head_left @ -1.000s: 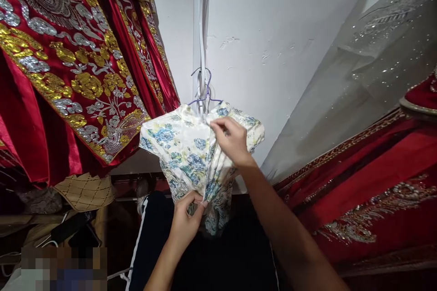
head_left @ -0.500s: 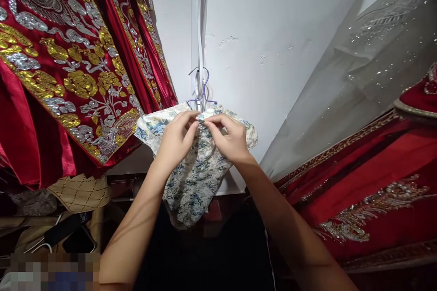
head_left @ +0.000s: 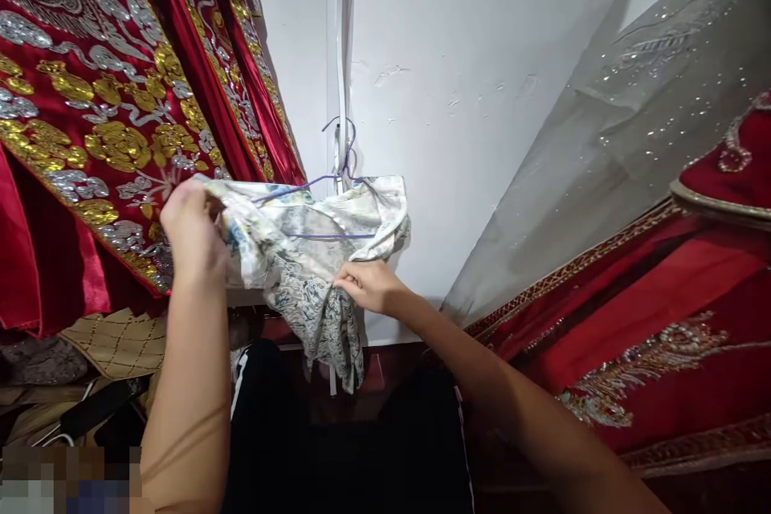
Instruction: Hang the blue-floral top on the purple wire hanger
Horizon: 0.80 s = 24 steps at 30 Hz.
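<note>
A floral blouse in white, blue and green hangs on a thin purple wire hanger in front of me. Its front is parted, so the hanger's lower bar shows across the opening. At the left shoulder, my left hand is closed on the cloth and pulls it out to the side; its fingers are blurred and partly hidden. My right hand pinches the blouse's front edge, below the hanger's bar. The lower part of the garment hangs bunched beneath my hands.
A white pole stands behind the hanger against a pale wall. Red clothing with gold and silver embroidery hangs at left. Sheer glittery fabric and a red beaded garment are at right. A beige quilted item lies low at left.
My hands have moved apart from the neckline. The left went out to the left with the shoulder cloth, the right went down with the front edge, and the blouse's front has come apart.
</note>
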Each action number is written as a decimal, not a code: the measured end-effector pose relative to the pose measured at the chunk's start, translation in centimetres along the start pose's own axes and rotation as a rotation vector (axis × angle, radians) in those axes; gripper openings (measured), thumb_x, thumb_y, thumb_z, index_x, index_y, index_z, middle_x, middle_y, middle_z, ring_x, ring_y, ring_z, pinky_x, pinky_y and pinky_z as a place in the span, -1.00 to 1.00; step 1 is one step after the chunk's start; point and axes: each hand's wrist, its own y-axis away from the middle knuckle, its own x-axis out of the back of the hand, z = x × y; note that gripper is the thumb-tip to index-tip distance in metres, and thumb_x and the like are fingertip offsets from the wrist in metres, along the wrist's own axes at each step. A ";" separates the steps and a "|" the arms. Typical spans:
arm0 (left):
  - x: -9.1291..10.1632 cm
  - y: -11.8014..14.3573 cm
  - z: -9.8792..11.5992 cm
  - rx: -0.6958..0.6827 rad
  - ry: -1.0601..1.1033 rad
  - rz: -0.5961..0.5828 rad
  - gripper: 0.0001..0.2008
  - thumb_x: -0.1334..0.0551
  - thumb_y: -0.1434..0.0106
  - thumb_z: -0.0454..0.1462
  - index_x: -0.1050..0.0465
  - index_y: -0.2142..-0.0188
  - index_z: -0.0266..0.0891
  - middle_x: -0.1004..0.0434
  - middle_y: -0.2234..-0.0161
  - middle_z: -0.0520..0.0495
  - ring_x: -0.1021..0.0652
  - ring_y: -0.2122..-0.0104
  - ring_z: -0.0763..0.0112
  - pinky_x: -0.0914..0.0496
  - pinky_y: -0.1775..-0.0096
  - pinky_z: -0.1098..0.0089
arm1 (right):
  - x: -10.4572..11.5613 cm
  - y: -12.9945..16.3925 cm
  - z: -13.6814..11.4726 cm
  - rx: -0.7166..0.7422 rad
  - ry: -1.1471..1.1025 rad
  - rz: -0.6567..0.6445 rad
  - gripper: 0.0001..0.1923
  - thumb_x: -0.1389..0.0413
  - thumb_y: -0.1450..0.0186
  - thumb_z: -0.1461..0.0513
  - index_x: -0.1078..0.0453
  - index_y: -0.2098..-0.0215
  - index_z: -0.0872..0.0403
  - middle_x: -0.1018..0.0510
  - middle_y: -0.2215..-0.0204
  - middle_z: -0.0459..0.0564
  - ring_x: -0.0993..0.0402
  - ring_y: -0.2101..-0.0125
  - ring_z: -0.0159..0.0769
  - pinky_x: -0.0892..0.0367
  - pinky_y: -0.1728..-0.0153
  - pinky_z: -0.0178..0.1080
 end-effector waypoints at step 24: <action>-3.5 15.9 4.3 0.099 -0.021 -0.959 -0.77 -0.20 -0.36 -0.11 -0.59 0.23 -0.14 -0.57 0.13 -0.15 -0.54 0.05 0.17 -0.39 -0.06 0.19 | -4.6 4.7 -2.9 -0.471 -0.890 0.285 -0.18 0.33 -0.38 -0.29 -0.56 0.19 0.06 -0.62 0.32 0.13 -0.57 0.17 -0.11 -0.49 0.24 -0.11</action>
